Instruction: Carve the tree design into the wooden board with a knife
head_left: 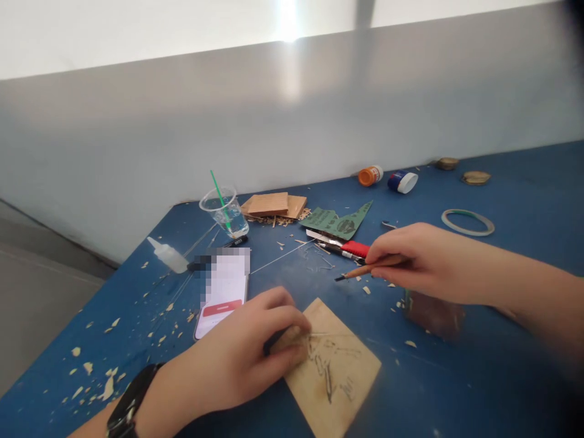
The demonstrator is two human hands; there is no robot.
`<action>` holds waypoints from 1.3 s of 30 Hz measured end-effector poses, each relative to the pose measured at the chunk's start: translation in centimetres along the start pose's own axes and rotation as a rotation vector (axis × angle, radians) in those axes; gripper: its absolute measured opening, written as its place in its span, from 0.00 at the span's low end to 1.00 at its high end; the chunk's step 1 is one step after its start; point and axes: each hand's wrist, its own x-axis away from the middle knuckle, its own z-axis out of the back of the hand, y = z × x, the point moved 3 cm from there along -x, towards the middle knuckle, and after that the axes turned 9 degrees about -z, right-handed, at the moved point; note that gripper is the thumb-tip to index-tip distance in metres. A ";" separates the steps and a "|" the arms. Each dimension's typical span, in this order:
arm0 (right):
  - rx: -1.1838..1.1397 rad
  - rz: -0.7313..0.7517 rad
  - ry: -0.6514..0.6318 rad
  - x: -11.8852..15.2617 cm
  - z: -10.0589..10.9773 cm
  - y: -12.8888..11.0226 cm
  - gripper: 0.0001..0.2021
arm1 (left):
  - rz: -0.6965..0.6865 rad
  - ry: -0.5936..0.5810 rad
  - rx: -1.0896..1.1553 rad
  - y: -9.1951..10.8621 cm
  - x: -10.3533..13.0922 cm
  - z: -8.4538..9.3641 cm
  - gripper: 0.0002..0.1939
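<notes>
My right hand (410,258) is closed around a slim wooden pencil (360,272), its dark tip pointing left above the table. The left hand (255,347), wearing a black wristband, rests with curled fingers and thumb on the left corner of a square wooden board (351,383). Dark carved or drawn lines mark the board's face. Something dark shows between the left thumb and fingers; I cannot make it out. Just beyond the right fingers lies a red-handled tool (354,248), partly covered by a torn piece of green sandpaper (340,224).
A phone (223,292) lies left of the board, near a white squeeze bottle (168,255) and a plastic cup (232,219) of liquid with a green straw. Wood blocks (269,204), two small bottles (370,176) and a tape ring (468,222) sit farther back. Wood shavings are scattered about.
</notes>
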 end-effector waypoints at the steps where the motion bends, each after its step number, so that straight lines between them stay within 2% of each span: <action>1: -0.105 0.016 0.026 0.2 0.3 -0.2 0.10 | -0.002 0.019 0.006 -0.1 -0.1 -0.1 0.09; 6: -0.614 -0.086 0.096 0.7 0.5 -1.8 0.13 | 0.057 0.162 0.058 -0.8 -1.3 -0.6 0.06; 9: -0.849 -0.067 0.138 0.5 -0.2 -3.1 0.17 | 0.108 0.218 0.039 -1.0 -2.1 -0.6 0.06; 12: -0.945 -0.016 0.148 0.0 -1.2 -4.0 0.19 | 0.145 0.240 0.019 -1.4 -2.5 -0.5 0.06; 16: -0.916 0.019 0.124 -1.1 -1.7 -4.9 0.17 | 0.223 0.325 -0.035 -2.5 -2.5 -0.3 0.07; 18: -0.952 0.057 0.085 -2.1 -1.8 -5.7 0.15 | 0.263 0.375 -0.084 -3.1 -2.4 -0.1 0.07; 20: -1.104 0.098 -0.002 -3.6 -2.1 -6.9 0.12 | 0.290 0.403 -0.141 -3.3 -2.4 -0.1 0.07; 22: -1.292 0.118 -0.112 -5.2 -3.1 -8.2 0.11 | 0.297 0.404 -0.195 -3.3 -2.5 -0.2 0.08; 24: -1.342 0.129 -0.175 -6.7 -4.6 -9.4 0.20 | 0.291 0.383 -0.237 -3.1 -2.6 -0.5 0.08; 26: -1.384 0.113 -0.203 -7.8 -6.2 -10.4 0.25 | 0.278 0.361 -0.270 -2.9 -2.7 -0.7 0.09; 30: -1.439 0.083 -0.193 -8.8 -8.6 -11.1 0.27 | 0.262 0.341 -0.327 -2.4 -2.7 -1.0 0.10; 39: -1.442 0.204 -0.152 -8.7 -9.4 -11.3 0.33 | 0.167 0.234 -0.319 -1.8 -2.0 -0.5 0.15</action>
